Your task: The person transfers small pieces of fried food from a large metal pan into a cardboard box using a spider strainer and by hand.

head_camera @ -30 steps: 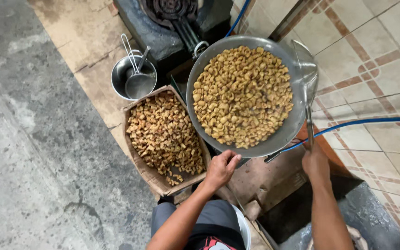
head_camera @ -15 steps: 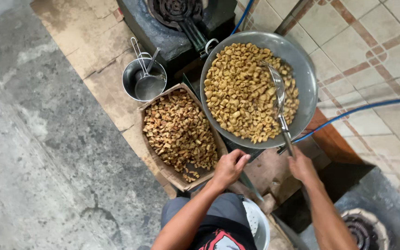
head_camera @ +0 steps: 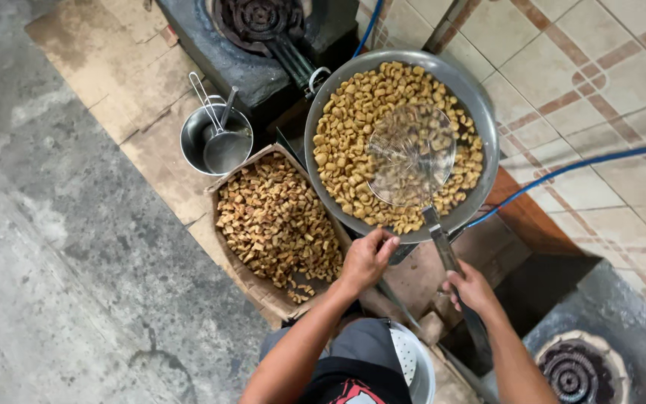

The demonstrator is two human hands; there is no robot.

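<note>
A wide grey metal pan [head_camera: 480, 112] is full of pale golden fried pieces [head_camera: 349, 127]. My left hand [head_camera: 366, 258] grips the pan's near rim. My right hand [head_camera: 471, 288] holds the handle of a round wire skimmer [head_camera: 411, 153], whose mesh head lies flat over the pieces in the middle of the pan. Left of the pan a cardboard box [head_camera: 222, 191] holds darker brown fried pieces [head_camera: 274, 221].
A small steel pot [head_camera: 192, 138] with ladles stands behind the box. A black gas burner [head_camera: 259, 19] sits at the top, another burner [head_camera: 577, 370] at the bottom right. A blue hose [head_camera: 585, 163] crosses the tiled floor. A white perforated bowl [head_camera: 411, 363] is by my lap.
The skimmer went from edge-on at the pan's right rim to lying flat over the middle of the pieces. My view has shifted, so the pan sits more to the right.
</note>
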